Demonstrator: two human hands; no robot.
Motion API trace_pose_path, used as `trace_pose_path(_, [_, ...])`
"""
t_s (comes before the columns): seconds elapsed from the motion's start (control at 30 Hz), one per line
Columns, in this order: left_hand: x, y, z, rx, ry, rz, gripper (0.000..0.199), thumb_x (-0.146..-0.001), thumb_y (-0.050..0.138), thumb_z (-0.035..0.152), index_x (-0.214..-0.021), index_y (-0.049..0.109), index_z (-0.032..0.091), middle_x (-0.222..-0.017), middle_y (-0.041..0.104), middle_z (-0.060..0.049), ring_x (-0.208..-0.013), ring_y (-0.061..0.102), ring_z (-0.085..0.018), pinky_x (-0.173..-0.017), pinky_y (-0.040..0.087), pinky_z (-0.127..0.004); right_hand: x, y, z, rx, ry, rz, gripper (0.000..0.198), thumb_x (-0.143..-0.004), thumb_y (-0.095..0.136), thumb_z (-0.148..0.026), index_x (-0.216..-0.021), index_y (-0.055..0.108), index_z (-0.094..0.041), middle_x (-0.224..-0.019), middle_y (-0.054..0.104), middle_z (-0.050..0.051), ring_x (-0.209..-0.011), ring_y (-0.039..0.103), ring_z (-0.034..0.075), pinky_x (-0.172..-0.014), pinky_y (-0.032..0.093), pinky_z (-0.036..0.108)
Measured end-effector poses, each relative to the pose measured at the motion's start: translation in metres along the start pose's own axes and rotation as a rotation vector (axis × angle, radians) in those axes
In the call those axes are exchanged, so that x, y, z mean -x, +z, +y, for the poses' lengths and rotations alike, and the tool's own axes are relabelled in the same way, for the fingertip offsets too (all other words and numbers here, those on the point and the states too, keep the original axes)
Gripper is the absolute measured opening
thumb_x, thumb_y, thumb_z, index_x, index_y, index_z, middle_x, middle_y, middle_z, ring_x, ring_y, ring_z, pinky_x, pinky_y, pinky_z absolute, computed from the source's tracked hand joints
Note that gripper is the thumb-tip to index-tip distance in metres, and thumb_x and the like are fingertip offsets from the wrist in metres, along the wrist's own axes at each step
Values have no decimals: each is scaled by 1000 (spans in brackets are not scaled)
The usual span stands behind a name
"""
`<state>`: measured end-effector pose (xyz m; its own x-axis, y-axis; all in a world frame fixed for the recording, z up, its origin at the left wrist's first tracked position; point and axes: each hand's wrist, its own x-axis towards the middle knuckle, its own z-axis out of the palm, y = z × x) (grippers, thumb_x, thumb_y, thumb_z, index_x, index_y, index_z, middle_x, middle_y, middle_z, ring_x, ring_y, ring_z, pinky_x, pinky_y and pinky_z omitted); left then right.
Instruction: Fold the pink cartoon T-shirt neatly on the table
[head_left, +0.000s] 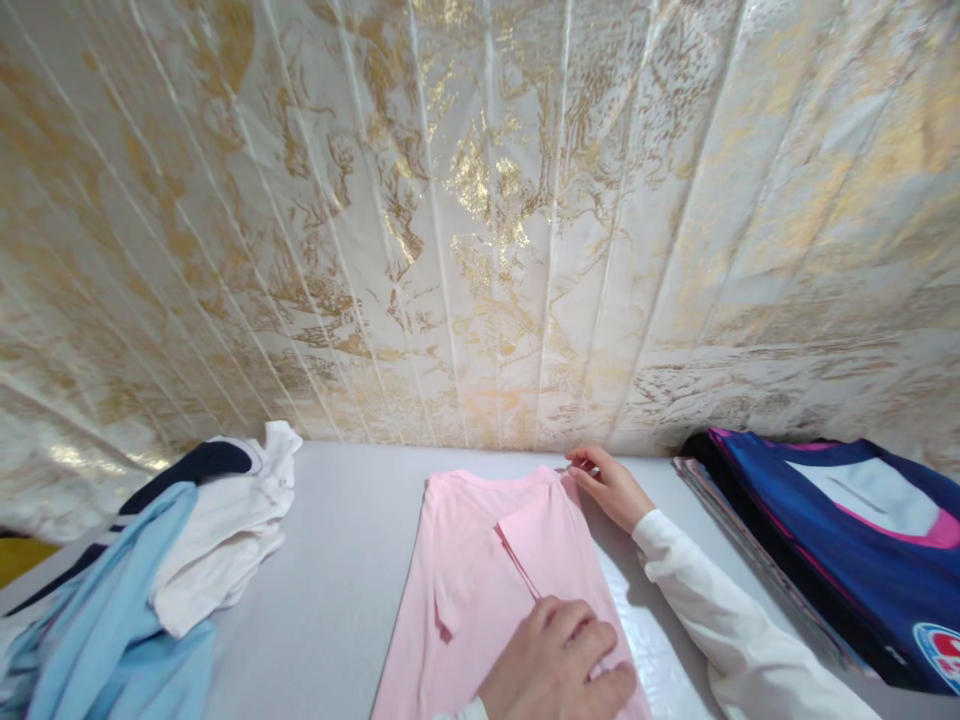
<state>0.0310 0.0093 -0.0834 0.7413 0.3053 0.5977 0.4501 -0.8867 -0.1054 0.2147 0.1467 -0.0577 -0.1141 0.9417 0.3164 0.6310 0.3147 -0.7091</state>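
A pink shirt (495,560) lies on the white table, neckline toward the wall, with its sleeves folded in over the body. At its right shoulder corner, my right hand (613,490) pinches the fabric edge between thumb and fingers. My left hand (559,660) rests palm down over the lower middle of the shirt, just below the end of the folded right sleeve (534,530). Its fingers are loosely bent and apart, with the fingertips partly hidden.
A loose heap of clothes, with a light blue garment (112,620) and a white one (225,540), lies on the left. To the right is a stack of folded clothes topped by a navy shirt (795,530). A gold-patterned wall covering (480,250) rises behind the table (337,580).
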Motion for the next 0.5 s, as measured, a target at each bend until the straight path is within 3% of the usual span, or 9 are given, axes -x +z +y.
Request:
trace_pose_path(0.1, [5, 1, 14, -48, 24, 98, 9, -89, 55, 20, -80, 56, 20, -78, 56, 4, -71, 52, -12, -67, 38, -28, 18, -15, -16, -7, 3, -2, 28, -79, 46, -36, -97, 58, -19, -99, 63, 9, -89, 59, 21, -71, 47, 32])
trace_pose_path(0.2, [20, -1, 30, -94, 1, 175, 14, -92, 49, 19, -80, 56, 20, -92, 62, 3, -85, 54, -12, -70, 38, -27, 54, -22, -43, -46, -47, -114, 25, -83, 44, -30, -102, 57, -20, -104, 64, 8, -97, 59, 20, -78, 48, 32])
trace_pose_path(0.33, [43, -13, 41, -227, 55, 47, 15, -96, 45, 30, -103, 58, 26, -119, 59, 3, -112, 48, -15, -80, 41, -28, 105, -14, -73, -9, -188, -315, 28, -88, 40, -23, -112, 56, -20, -116, 62, 9, -107, 57, 18, -90, 46, 32])
trace_pose_path(0.4, [51, -19, 43, -258, 73, 1, 21, -97, 42, 35, -112, 56, 29, -125, 56, 6, -115, 47, -14, -80, 43, -28, 119, -4, -77, 103, -269, -380, 35, -87, 45, -24, -122, 53, -21, -133, 52, 11, -121, 48, 21, -99, 40, 37])
trace_pose_path(0.5, [56, -23, 49, -280, 81, 35, 23, -97, 43, 37, -113, 57, 29, -130, 53, 7, -116, 47, -13, -77, 45, -26, 123, 9, -72, 289, -347, -437, 51, -88, 47, -29, -138, 40, -25, -148, 32, 9, -136, 28, 24, -109, 26, 46])
